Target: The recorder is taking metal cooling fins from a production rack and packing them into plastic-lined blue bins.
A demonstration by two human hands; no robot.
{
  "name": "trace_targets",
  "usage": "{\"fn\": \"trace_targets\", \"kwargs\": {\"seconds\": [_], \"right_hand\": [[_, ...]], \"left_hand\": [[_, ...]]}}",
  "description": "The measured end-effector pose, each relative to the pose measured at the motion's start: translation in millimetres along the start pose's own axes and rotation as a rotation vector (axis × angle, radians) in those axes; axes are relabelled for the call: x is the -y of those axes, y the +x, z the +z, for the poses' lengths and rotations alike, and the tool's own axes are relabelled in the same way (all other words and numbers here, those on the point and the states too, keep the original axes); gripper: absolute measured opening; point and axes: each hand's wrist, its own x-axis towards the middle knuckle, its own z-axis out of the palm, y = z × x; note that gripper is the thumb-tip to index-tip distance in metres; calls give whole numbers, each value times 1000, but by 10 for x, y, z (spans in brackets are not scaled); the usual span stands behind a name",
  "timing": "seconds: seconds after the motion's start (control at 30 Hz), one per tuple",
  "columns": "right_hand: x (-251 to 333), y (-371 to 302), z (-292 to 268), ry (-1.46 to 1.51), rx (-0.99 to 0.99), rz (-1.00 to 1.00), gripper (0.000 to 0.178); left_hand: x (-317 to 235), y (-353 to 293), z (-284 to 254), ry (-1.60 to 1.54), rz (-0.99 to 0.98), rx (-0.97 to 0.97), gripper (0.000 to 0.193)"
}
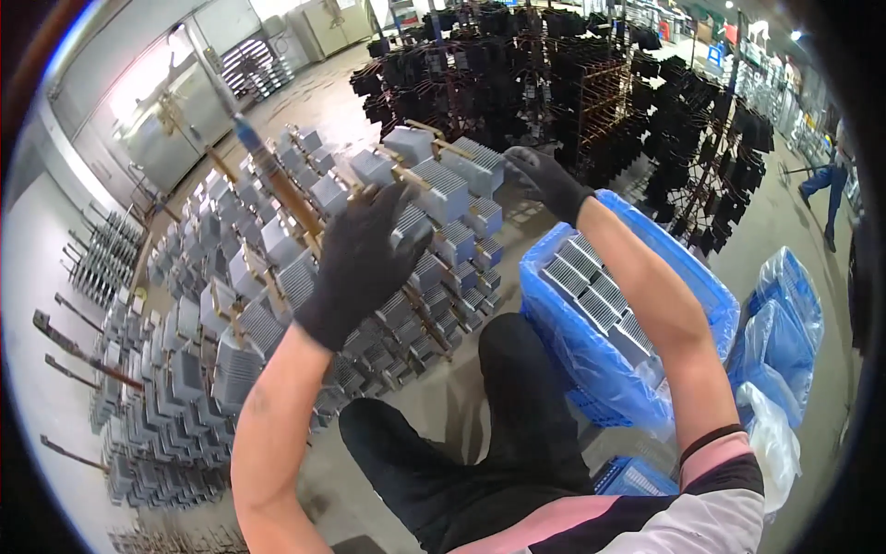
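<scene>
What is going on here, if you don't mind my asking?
A person is working among racked grey finned parts. The gloved left hand is at these parts, its grip unclear; the gloved right hand is beside the farther ones, though I can't tell whether it touches any. To the right, a plastic-lined blue crate holds similar finned parts in rows.

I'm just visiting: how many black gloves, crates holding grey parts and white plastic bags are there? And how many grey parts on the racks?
Black gloves: 2
Crates holding grey parts: 1
White plastic bags: 1
Total: 4, leaving out the racked grey parts, which overlap too much to count.
</scene>
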Motion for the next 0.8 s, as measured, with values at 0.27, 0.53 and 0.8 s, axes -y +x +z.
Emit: {"fn": "trace_targets", "kwargs": {"seconds": [0.27, 0.53, 0.8], "right_hand": [[-93, 418, 212, 356, -77, 430, 35], [-424, 586, 254, 536, 56, 289, 31], [-97, 515, 648, 375, 67, 174, 37]], "left_hand": [[604, 1132, 1175, 206, 281, 230, 34], [678, 1550, 1306, 276, 407, 597, 23], [1083, 1366, 1249, 181, 598, 499, 13]]}}
